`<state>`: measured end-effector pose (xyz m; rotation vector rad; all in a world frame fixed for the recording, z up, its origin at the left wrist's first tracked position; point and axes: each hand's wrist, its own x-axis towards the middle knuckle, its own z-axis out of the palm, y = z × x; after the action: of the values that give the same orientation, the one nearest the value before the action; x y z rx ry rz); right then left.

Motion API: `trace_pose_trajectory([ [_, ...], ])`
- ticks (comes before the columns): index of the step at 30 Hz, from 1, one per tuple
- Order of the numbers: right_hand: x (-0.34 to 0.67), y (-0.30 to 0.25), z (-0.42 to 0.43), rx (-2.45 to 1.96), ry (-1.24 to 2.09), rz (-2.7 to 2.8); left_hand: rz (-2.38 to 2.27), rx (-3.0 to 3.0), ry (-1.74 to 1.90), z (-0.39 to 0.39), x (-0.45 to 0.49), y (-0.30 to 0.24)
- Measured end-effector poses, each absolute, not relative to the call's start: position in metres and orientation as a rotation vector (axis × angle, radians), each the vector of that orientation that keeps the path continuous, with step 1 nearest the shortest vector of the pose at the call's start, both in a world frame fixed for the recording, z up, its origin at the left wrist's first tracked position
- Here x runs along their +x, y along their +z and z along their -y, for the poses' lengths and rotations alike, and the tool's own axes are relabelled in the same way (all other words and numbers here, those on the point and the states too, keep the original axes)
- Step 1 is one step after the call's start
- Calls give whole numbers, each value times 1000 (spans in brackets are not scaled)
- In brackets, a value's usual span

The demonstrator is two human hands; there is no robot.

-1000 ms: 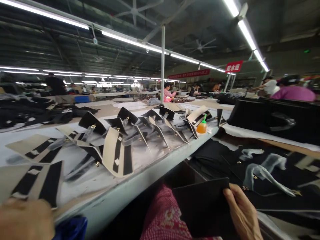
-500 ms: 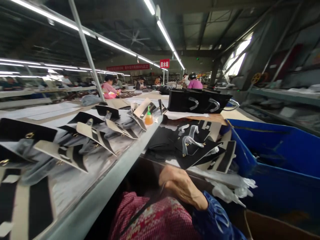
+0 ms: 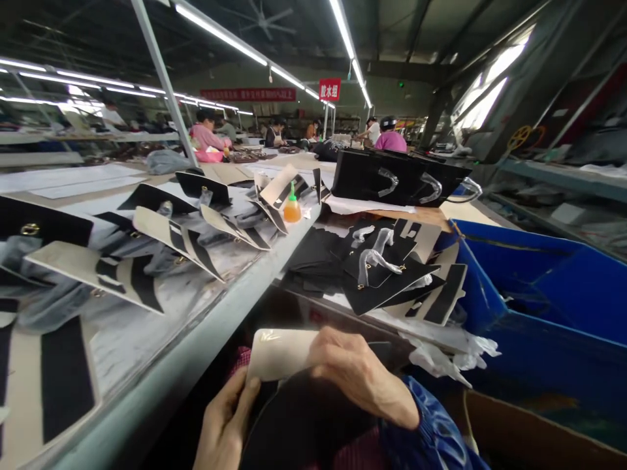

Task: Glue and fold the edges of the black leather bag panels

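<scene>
Low in the view, both my hands hold one bag panel (image 3: pixel 281 352), beige on its upper face and black where it curves toward me. My right hand (image 3: pixel 360 375), in a blue sleeve, curls over the panel's top right edge. My left hand (image 3: pixel 228 424) grips its lower left edge, thumb on top. The panel sits over my lap, just below the grey table edge (image 3: pixel 206 346).
Folded beige-and-black panels (image 3: pixel 181 238) lie in rows on the table at left, with an orange glue bottle (image 3: pixel 292 209) farther back. A pile of black pieces (image 3: pixel 386 274) with wrapped handles lies ahead, finished black bags (image 3: pixel 396 179) behind. A blue bin (image 3: pixel 539 294) stands right. Other workers sit far off.
The view has swung right from the table to the blue bin. My left hand has come in and joined my right on the panel, whose beige face now shows.
</scene>
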<state>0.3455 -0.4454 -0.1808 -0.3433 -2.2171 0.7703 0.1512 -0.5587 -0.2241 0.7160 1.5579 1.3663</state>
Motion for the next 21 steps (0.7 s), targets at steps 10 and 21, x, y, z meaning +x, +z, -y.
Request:
trace_pose_trajectory([
  [10,318,-188,454,-205,508,2205,-1426,686,1410,587,145,-220],
  [21,291,-243,453,-286,629,2010,-1641,825,1386,567,149,-264],
])
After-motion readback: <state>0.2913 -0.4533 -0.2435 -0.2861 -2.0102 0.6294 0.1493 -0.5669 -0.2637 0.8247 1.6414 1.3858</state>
